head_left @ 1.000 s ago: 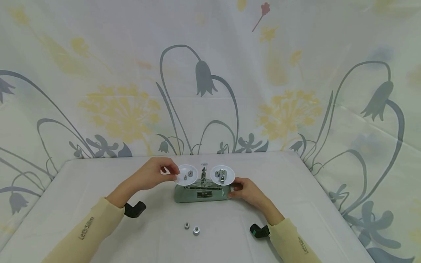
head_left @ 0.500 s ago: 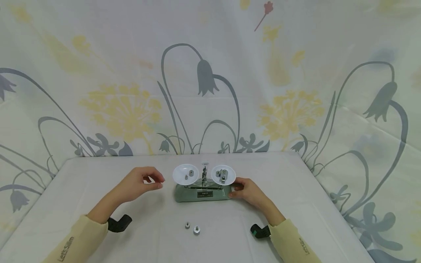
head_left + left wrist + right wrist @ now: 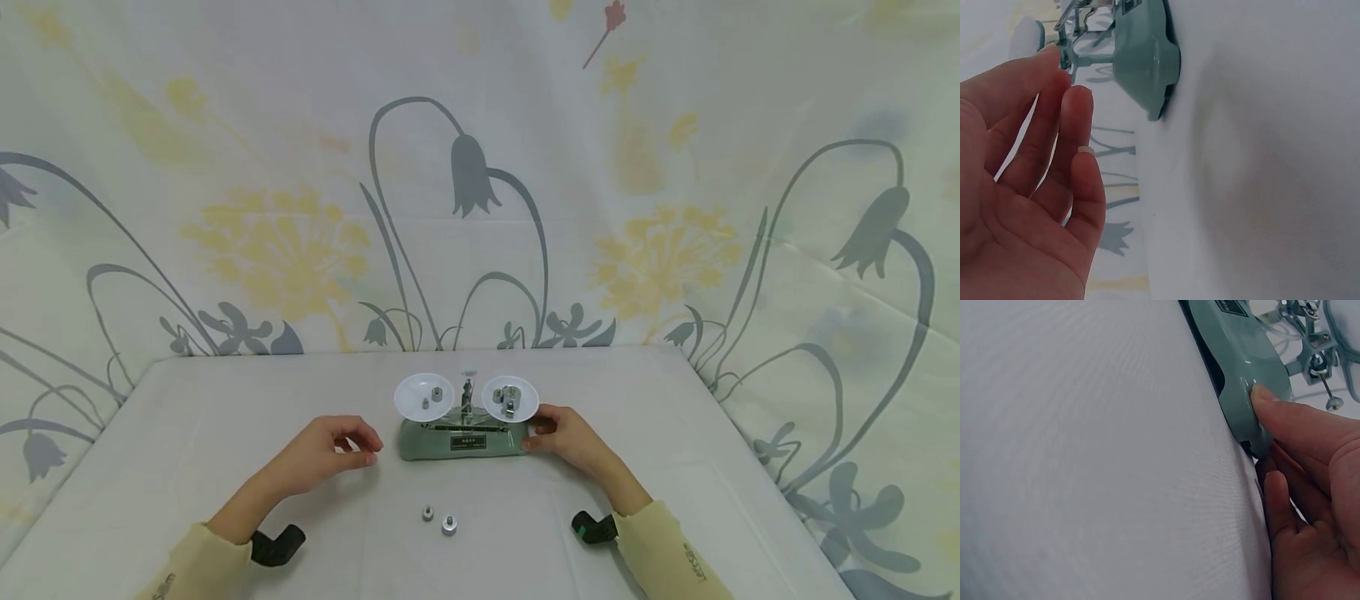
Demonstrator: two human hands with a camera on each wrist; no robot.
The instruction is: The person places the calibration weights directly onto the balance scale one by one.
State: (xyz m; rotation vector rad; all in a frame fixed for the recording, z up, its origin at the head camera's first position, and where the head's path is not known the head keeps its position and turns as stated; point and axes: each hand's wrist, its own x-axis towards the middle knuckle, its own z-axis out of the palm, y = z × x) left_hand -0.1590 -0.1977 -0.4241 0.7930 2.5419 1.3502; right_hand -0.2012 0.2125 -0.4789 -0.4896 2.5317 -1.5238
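A green two-pan balance scale (image 3: pixel 427 444) stands on the table. Two metal weights (image 3: pixel 437 393) sit in its left white pan (image 3: pixel 408 408), and several more weights (image 3: pixel 510 400) are grouped in the right pan (image 3: pixel 529 408). My right hand (image 3: pixel 573 437) grips the right end of the base; the right wrist view has the thumb on its front face and other fingers partly hidden behind the end. My left hand (image 3: pixel 322 454) hovers left of the base with fingers loosely bent, holding nothing. In the left wrist view its palm (image 3: pixel 1022 231) is bare.
Two loose metal weights, a smaller one (image 3: pixel 427 513) and a larger one (image 3: pixel 448 525), stand on the white-covered table (image 3: pixel 360 558) in front of the scale. A flower-patterned cloth (image 3: pixel 300 167) hangs behind the table's far edge.
My left hand has drawn away from the left pan's rim, going left and then down toward me. The right hand keeps its hold on the base.
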